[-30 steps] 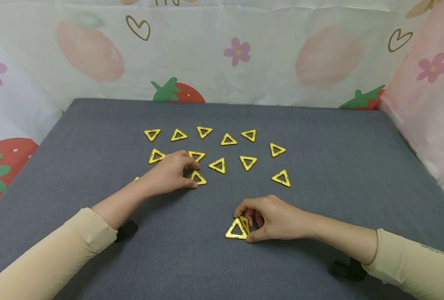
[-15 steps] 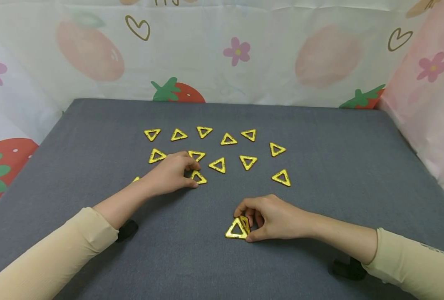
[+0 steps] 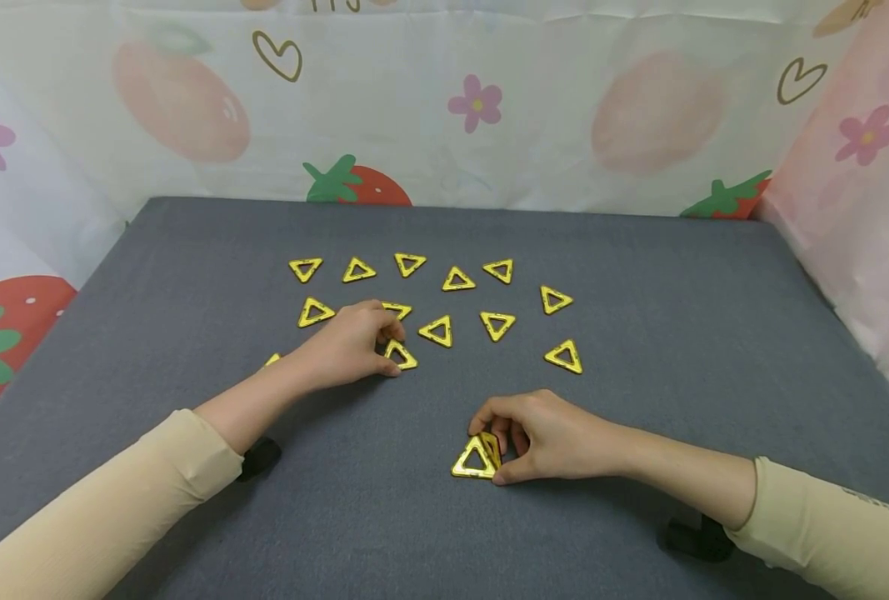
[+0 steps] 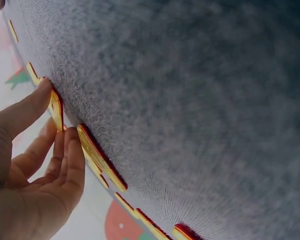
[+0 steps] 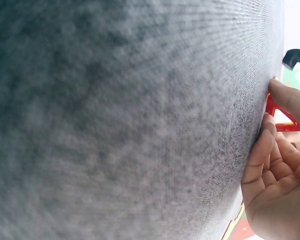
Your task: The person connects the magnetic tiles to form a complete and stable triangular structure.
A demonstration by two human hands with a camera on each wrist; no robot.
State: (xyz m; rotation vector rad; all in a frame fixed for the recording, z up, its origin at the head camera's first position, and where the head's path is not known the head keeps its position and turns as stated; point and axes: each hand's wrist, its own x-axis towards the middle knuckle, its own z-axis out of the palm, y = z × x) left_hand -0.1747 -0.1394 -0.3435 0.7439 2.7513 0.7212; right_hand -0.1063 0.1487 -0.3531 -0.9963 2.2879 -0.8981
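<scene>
In the head view, my left hand (image 3: pixel 350 343) pinches a yellow triangular magnetic tile (image 3: pixel 412 362) between thumb and fingertips, low at the table. The left wrist view shows this tile (image 4: pixel 57 111) edge-on with a red underside, and another tile (image 4: pixel 100 156) right beside the fingers. Nearer the front, my right hand (image 3: pixel 552 437) grips joined triangular tiles: a front one (image 3: pixel 460 467) leans upright, with a second (image 3: pixel 491 450) angled behind it. A red face of these joined tiles (image 5: pixel 286 127) shows between thumb and fingers in the right wrist view.
Several more yellow triangular tiles (image 3: pixel 497 326) lie spread flat across the middle and back of the grey cloth-covered table (image 3: pixel 676 333). One tile (image 3: pixel 272 359) is mostly hidden behind the left forearm. A printed curtain (image 3: pixel 534 167) hangs along the table's far edge.
My left hand has shifted slightly to the right, and the tile it pinches has moved with it. The right hand and the joined tiles have stayed still.
</scene>
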